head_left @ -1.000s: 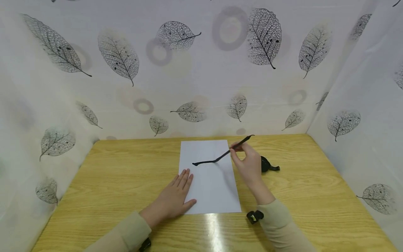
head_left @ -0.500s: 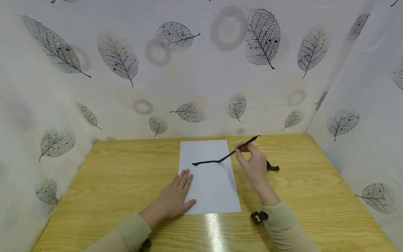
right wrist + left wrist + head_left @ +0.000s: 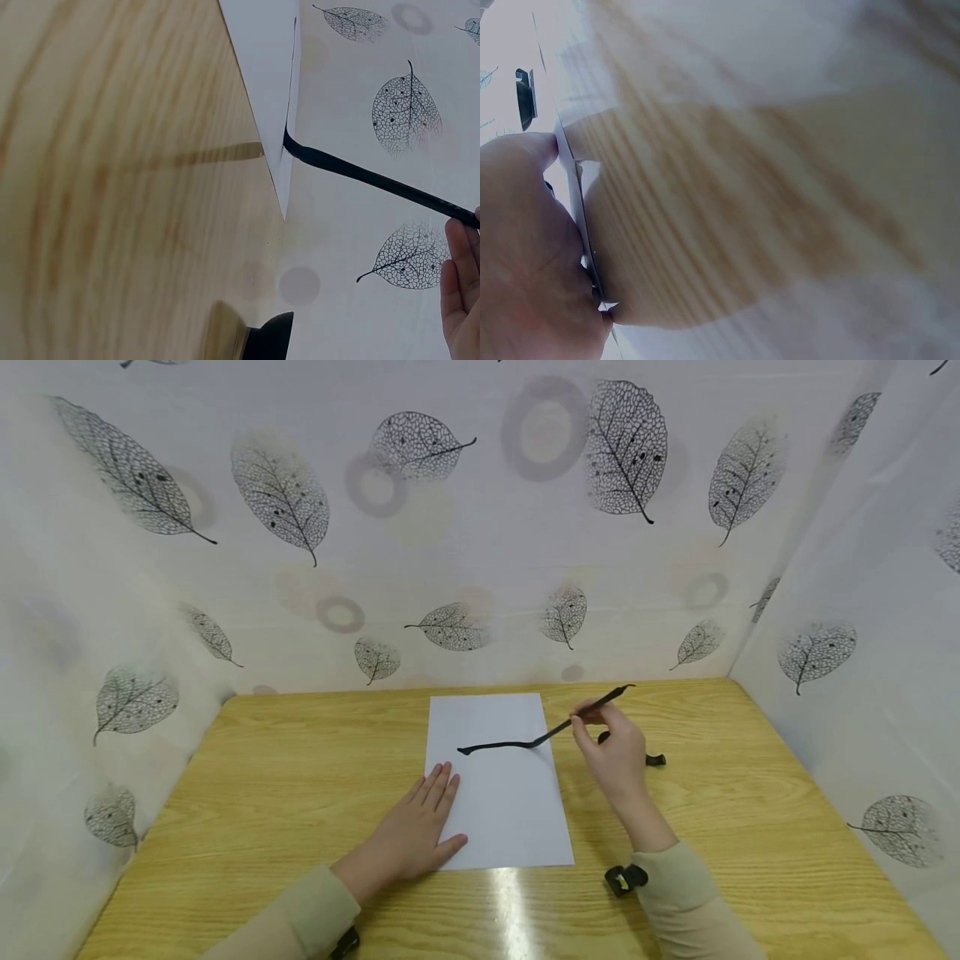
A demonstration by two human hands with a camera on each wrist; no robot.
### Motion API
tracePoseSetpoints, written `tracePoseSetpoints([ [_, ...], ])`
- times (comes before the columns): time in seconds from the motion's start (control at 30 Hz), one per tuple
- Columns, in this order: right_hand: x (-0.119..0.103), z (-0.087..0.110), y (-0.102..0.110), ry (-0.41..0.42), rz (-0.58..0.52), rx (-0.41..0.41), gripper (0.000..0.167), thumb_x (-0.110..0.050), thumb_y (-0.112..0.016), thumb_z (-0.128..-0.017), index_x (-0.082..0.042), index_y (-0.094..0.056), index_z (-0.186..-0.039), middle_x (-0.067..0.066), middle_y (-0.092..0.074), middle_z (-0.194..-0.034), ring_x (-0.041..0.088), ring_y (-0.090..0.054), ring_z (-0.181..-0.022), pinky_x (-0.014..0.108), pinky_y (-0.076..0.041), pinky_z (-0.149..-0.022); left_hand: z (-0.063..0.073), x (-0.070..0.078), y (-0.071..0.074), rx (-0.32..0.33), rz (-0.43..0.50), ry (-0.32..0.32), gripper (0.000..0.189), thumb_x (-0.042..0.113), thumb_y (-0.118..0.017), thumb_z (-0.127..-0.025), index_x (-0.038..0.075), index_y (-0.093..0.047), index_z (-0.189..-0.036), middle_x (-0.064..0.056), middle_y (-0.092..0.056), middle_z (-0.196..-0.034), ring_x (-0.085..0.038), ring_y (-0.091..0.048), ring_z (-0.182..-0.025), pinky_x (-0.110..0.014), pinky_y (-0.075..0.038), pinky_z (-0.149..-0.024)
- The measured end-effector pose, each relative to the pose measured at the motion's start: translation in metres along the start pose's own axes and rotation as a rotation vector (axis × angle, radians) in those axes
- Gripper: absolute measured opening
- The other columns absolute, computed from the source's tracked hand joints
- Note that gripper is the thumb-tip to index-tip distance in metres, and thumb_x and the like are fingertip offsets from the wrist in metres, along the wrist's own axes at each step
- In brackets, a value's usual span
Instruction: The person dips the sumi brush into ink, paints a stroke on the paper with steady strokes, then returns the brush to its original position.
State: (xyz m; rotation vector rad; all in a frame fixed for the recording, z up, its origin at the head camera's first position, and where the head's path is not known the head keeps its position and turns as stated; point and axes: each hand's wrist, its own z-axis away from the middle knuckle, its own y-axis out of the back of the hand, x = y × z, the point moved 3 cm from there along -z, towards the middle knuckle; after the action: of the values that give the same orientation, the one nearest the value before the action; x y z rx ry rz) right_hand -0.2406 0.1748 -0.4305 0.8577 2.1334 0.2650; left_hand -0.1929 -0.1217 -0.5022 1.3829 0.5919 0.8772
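Note:
My right hand pinches a black calligraphy brush by its upper shaft, over the right side of a white paper sheet. The brush leans to the right, its bent bristle tip at the right end of a black ink stroke running across the sheet. In the right wrist view the brush meets the paper with bristles bent, fingers on its shaft. My left hand lies flat with fingers spread on the paper's lower left edge.
A black object with a short stubby handle sits on the wooden table, mostly hidden behind my right hand. Leaf-patterned white curtain hangs at the back and both sides. Each wrist wears a small black camera.
My right hand has moved right with the brush, and the ink stroke has grown longer toward the right edge of the paper. The left hand has stayed in place.

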Motion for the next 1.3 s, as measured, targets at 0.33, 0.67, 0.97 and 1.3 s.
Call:
tracePoseSetpoints([
  [0.33, 0.0033, 0.0013, 0.0032, -0.001, 0.029, 0.0, 0.013, -0.001, -0.079, -0.092, -0.001, -0.075, -0.105, 0.013, -0.081, -0.097, 0.03, -0.078, -0.086, 0.023, -0.054, -0.081, 0.0018, 0.0035, 0.0073, -0.02, 0.002, 0.02, 0.086, 0.056, -0.044, -0.11, -0.004, -0.021, -0.167, -0.024, -0.013, -0.177, -0.038, -0.014, -0.166, -0.051, -0.022, -0.135],
  [0.67, 0.0064, 0.0009, 0.0036, -0.001, 0.043, 0.013, 0.012, 0.002, -0.077, -0.091, 0.0, -0.075, -0.103, 0.013, -0.08, -0.094, 0.031, -0.077, -0.084, 0.044, -0.059, -0.077, -0.0003, 0.0021, 0.0042, -0.029, -0.019, 0.026, 0.086, 0.057, -0.042, -0.11, -0.003, -0.019, -0.168, -0.023, -0.011, -0.178, -0.037, -0.012, -0.167, -0.05, -0.02, -0.136],
  [0.97, 0.0073, 0.0023, 0.002, 0.011, 0.052, 0.011, 0.011, 0.002, -0.076, -0.091, -0.001, -0.075, -0.102, 0.013, -0.08, -0.093, 0.031, -0.077, -0.083, 0.042, -0.059, -0.076, 0.001, 0.004, 0.0067, -0.026, -0.007, 0.019, 0.086, 0.056, -0.046, -0.11, -0.004, -0.021, -0.167, -0.024, -0.013, -0.177, -0.038, -0.014, -0.166, -0.051, -0.022, -0.135],
  [1.3, 0.0064, 0.0023, 0.0017, 0.002, 0.05, 0.015, 0.012, 0.002, -0.076, -0.091, 0.001, -0.074, -0.103, 0.015, -0.079, -0.094, 0.033, -0.077, -0.083, 0.048, -0.06, -0.076, 0.0018, 0.0047, 0.0084, -0.026, -0.006, 0.019, 0.086, 0.055, -0.046, -0.11, -0.004, -0.022, -0.167, -0.025, -0.014, -0.177, -0.039, -0.014, -0.166, -0.051, -0.022, -0.135],
])
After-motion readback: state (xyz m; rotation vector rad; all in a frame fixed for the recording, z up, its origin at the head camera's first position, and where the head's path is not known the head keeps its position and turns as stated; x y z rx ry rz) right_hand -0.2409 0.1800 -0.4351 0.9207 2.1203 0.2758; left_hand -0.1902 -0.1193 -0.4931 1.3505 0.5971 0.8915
